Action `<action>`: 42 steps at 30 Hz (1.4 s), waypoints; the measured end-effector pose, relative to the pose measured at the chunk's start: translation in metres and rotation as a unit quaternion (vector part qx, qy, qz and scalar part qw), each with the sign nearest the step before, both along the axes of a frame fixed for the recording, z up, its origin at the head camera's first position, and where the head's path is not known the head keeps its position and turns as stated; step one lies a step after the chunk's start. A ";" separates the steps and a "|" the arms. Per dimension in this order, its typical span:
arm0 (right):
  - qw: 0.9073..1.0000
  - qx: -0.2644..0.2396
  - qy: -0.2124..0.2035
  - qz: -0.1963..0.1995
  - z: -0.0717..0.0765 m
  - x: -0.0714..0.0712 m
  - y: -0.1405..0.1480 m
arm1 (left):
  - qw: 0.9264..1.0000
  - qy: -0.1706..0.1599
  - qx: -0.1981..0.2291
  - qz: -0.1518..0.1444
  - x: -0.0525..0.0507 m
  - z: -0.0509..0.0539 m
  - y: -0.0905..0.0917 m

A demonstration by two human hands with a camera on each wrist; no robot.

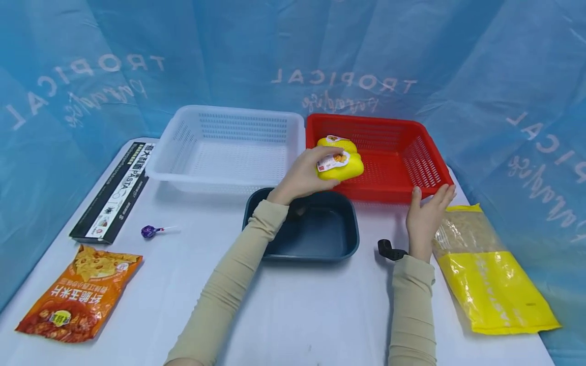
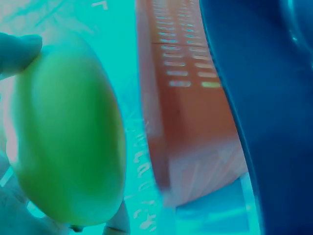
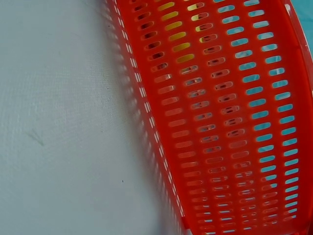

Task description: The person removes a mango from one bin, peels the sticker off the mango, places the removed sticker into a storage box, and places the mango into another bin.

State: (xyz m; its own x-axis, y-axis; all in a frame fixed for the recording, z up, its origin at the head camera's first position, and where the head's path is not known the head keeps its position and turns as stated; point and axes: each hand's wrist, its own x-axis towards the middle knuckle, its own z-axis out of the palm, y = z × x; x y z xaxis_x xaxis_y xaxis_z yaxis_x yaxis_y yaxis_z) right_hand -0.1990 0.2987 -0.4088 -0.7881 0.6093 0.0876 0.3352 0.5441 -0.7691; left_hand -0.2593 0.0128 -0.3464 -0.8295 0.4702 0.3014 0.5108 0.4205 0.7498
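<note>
My left hand (image 1: 305, 175) grips a smooth yellow rounded item (image 1: 350, 169) with a white label, above the red basket's (image 1: 414, 127) left part. A second yellow shape (image 1: 344, 145) with a similar label shows just behind; whether the two are joined I cannot tell. In the left wrist view the yellow item (image 2: 73, 132) looks oval and greenish, between thumb and fingers. At the basket's near right corner my right hand (image 1: 426, 218) touches the rim, its fingers fairly straight. The right wrist view shows the slotted basket wall (image 3: 220, 127), with yellow visible through some slots, but not the hand.
A white basket (image 1: 220, 179) adjoins the red one. Under my left forearm stands a dark blue tub (image 1: 316, 258). Leftward lie a black pasta box (image 1: 114, 198), a purple lollipop (image 1: 148, 232) and an orange chip bag (image 1: 82, 295). A yellow pasta bag (image 1: 499, 284) lies right.
</note>
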 end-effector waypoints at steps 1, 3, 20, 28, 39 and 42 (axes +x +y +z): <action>1.000 -0.002 -0.001 -0.001 0.000 0.000 0.001 | 1.000 0.002 -0.002 0.001 0.004 0.001 -0.005; 1.000 -0.007 -0.003 -0.003 -0.001 0.000 0.003 | 1.000 0.009 -0.001 0.001 0.011 0.002 -0.014; 1.000 -0.021 0.010 -0.010 -0.006 0.001 0.004 | 0.998 0.060 0.023 0.007 0.074 -0.017 -0.071; 0.999 0.000 0.032 0.003 -0.005 0.002 0.002 | 0.997 0.074 0.010 -0.007 0.094 -0.023 -0.079; 0.986 0.083 0.129 0.058 0.017 0.004 -0.027 | 0.998 0.054 -0.005 0.006 0.127 -0.030 -0.098; 0.983 0.097 0.135 0.074 0.022 0.005 -0.034 | 0.997 0.072 -0.012 -0.006 0.135 -0.035 -0.099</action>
State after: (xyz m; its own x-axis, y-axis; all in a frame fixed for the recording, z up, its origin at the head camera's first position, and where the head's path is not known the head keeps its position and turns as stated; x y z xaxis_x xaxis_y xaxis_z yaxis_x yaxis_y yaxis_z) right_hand -0.1935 0.2645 -0.3872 -0.7993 0.4408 0.4085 0.0396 0.7168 -0.6961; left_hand -0.1239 -0.0860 -0.3812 -0.7723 0.4891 0.4054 0.6180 0.4304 0.6579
